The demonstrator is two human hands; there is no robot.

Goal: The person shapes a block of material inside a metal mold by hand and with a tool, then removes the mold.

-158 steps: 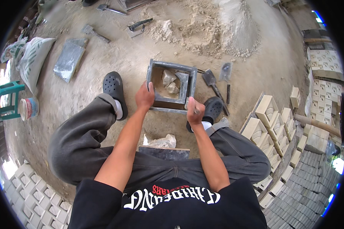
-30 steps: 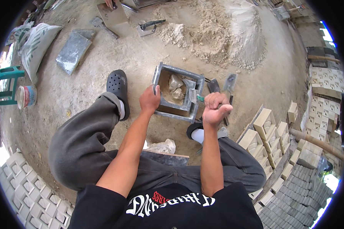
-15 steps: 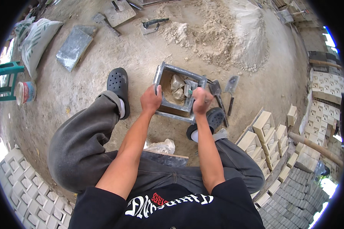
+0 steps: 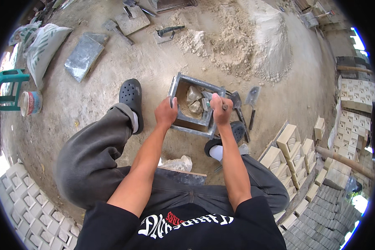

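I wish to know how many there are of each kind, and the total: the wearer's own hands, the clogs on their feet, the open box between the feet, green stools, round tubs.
Left hand and right hand: 2
Clogs: 2
Open box: 1
Green stool: 1
Round tub: 1
Total: 7

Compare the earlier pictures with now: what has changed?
The right hand, out to the right of the grey box a second ago, has swung back left to its right wall, holding a small tool. Another person's hand has let go of the flat trowel, which lies on the floor. The left hand stays on the box's left wall; the pale lumps remain inside.
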